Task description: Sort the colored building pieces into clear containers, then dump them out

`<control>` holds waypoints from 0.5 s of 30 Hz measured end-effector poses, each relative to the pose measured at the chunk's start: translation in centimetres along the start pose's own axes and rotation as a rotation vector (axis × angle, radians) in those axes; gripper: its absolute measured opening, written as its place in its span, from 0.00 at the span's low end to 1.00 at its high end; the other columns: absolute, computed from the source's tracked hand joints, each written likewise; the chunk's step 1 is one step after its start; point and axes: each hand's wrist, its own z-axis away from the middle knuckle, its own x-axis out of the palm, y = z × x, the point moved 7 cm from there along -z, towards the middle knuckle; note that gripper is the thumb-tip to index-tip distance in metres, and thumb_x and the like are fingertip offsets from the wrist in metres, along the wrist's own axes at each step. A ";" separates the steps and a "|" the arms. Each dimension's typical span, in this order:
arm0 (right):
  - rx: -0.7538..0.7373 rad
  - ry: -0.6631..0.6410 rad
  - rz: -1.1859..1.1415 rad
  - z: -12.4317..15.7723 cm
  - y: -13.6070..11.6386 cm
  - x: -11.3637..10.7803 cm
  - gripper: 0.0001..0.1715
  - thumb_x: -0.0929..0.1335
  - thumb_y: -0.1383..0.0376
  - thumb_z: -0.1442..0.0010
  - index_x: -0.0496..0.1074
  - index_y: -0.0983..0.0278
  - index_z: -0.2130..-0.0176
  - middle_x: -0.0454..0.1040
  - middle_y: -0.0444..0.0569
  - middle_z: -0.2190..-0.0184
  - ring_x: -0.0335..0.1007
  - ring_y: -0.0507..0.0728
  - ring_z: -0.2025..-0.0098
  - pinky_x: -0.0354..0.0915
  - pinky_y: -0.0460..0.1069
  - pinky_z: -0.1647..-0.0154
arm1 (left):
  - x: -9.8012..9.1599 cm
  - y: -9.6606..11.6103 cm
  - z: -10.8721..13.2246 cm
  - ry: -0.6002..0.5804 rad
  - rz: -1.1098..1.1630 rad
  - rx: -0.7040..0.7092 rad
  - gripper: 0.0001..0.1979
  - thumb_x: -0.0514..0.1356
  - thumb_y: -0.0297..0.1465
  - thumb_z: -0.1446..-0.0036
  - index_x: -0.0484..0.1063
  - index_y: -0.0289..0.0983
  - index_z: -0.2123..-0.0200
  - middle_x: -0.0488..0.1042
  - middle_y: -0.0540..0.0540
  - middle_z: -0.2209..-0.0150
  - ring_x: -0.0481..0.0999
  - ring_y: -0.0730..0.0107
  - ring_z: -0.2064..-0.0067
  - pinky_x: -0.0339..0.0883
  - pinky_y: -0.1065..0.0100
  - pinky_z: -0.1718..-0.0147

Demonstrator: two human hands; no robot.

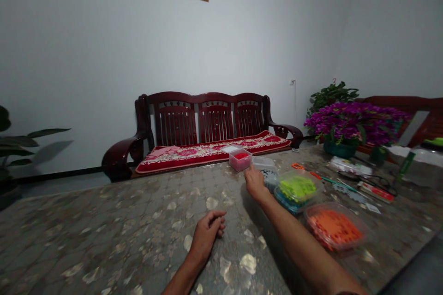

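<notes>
My right hand (255,182) reaches forward to the left edge of a clear plastic box (268,171) with grey pieces in it. Its fingers point away from me, and their tips are hard to make out. Just beyond them stands a small pinkish clear box (240,162) with red contents and a whitish flap at its back. My left hand (207,231) rests low over the table with loosely bent fingers, apart from any object; I see nothing in it. Right of my right forearm are a tub of yellow-green pieces (297,186) over blue ones and a tub of orange pieces (335,225).
The patterned table (138,221) also carries an orange piece (296,166), a grey toothed piece (349,191), a red-and-white packet (375,191), dark glasses (384,179) and purple flowers (353,120) in a pot. Behind it stands a wooden bench (214,115) with a red cover.
</notes>
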 end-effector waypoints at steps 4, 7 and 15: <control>-0.060 -0.011 -0.034 1.1 -2.3 -0.2 0.25 0.57 0.78 0.35 0.77 0.68 0.49 0.71 0.65 0.45 0.74 0.63 0.49 0.69 0.53 0.52 | -0.4 0.2 0.1 0.067 0.050 0.007 0.20 0.67 0.42 0.58 0.80 0.34 0.64 0.77 0.49 0.73 0.74 0.72 0.75 0.68 0.71 0.73; -0.112 -0.015 -0.058 2.1 -4.0 -0.6 0.26 0.56 0.78 0.35 0.76 0.68 0.48 0.71 0.65 0.45 0.74 0.63 0.49 0.69 0.53 0.52 | -1.1 0.6 0.3 0.142 0.070 0.030 0.21 0.67 0.43 0.58 0.80 0.35 0.64 0.78 0.48 0.72 0.76 0.69 0.72 0.68 0.71 0.74; -0.320 -0.057 -0.119 6.8 -10.7 -1.5 0.27 0.59 0.80 0.40 0.75 0.65 0.49 0.73 0.59 0.47 0.74 0.60 0.50 0.69 0.50 0.53 | -6.8 1.2 -1.0 0.510 0.132 0.126 0.26 0.66 0.46 0.57 0.77 0.35 0.58 0.81 0.43 0.64 0.81 0.58 0.60 0.72 0.63 0.61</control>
